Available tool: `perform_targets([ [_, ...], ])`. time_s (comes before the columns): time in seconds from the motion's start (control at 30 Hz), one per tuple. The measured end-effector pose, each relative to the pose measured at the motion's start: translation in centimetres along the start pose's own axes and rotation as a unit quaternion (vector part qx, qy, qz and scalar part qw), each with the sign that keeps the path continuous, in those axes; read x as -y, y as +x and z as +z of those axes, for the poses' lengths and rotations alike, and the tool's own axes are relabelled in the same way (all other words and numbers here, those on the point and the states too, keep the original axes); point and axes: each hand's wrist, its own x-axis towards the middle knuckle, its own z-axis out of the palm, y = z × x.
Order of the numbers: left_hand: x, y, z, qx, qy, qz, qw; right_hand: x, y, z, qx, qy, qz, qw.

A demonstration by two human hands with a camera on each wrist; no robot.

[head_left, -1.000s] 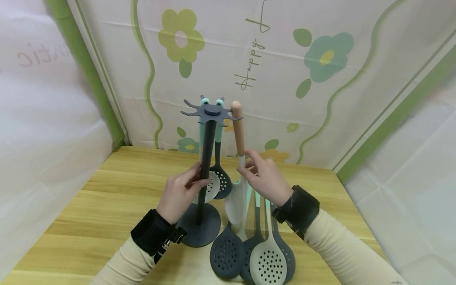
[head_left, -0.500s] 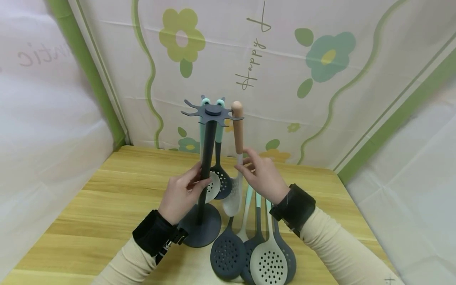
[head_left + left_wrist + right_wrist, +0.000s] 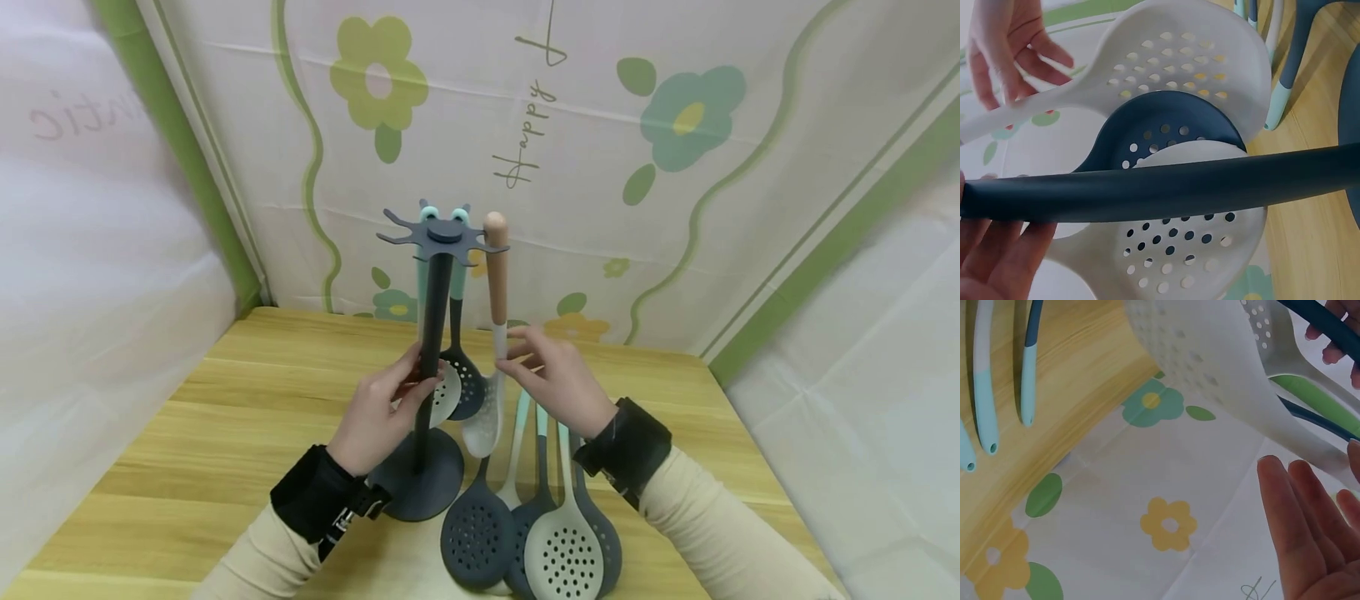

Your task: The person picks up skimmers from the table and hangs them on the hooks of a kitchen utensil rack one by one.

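Observation:
My left hand (image 3: pixel 382 408) grips the pole (image 3: pixel 437 321) of a dark utensil stand between thumb and fingers. From the stand's hooked top (image 3: pixel 444 237) hang a pale skimmer (image 3: pixel 447 392) and a dark skimmer (image 3: pixel 467 383), both with mint handles. On the right side, a white slotted spoon (image 3: pixel 483 421) with a wooden handle (image 3: pixel 497 275) hangs upright at a hook. My right hand (image 3: pixel 562 375) is at its white neck, fingertips beside it. The right wrist view shows fingers (image 3: pixel 1294 525) of that hand straight and apart from the neck.
Several utensils lie overlapping on the wooden table (image 3: pixel 247 400), among them a dark slotted turner (image 3: pixel 477 537) and a pale skimmer with round holes (image 3: pixel 564 554). The stand's round base (image 3: pixel 420 492) is left of them. A printed cloth wall (image 3: pixel 480 125) rises behind.
The white slotted spoon has swung left, closer to the pole, and its head has turned. My right fingers have loosened from its neck and slid slightly down. The left hand keeps its hold.

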Motion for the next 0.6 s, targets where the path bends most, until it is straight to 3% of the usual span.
perform_targets([
  [0.13,0.0,0.3,-0.4,0.04,-0.039,-0.018,0.9983,-0.3,-0.4,-0.3,0.001,0.002,0.009,1.0],
  [0.23,0.1,0.5,-0.5,0.058,-0.048,-0.013,0.997,-0.6,-0.6,-0.4,0.001,0.0,0.016,0.9999],
  [0.43,0.3,0.5,-0.6,0.046,-0.009,0.017,0.9988,-1.3,-1.2,-0.8,0.007,0.0,0.045,0.999],
  [0.6,0.5,0.4,-0.6,0.037,-0.001,0.023,0.9991,-1.9,-1.8,-1.1,0.013,-0.001,0.062,0.998],
])
